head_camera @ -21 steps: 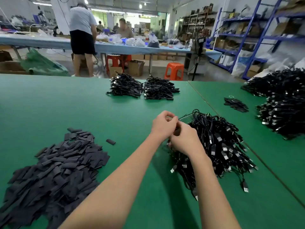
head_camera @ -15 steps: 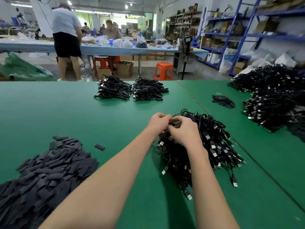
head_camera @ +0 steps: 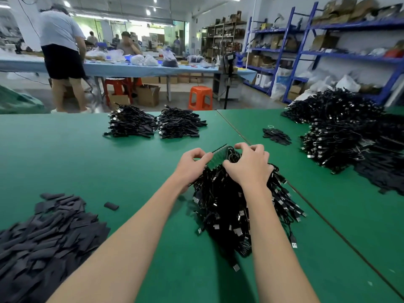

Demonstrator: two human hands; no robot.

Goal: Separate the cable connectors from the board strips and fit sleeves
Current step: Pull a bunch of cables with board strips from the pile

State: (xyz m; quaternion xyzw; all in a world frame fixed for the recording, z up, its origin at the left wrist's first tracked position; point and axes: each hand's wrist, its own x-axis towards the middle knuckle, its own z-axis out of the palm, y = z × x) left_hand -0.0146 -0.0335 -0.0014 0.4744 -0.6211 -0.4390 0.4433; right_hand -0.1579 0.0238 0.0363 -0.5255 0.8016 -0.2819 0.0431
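One green board strip point(head_camera: 219, 157) pinched in left hand point(head_camera: 192, 165) above near cable heap point(head_camera: 240, 206); right hand point(head_camera: 249, 166) fingers curled on cables. Two far bundles point(head_camera: 153, 124), sleeve pile point(head_camera: 48, 239) left.

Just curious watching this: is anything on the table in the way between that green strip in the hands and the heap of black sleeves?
Nothing visible. Both hands hold the green board strip; bare green table lies between it and the sleeve pile, except one stray sleeve.
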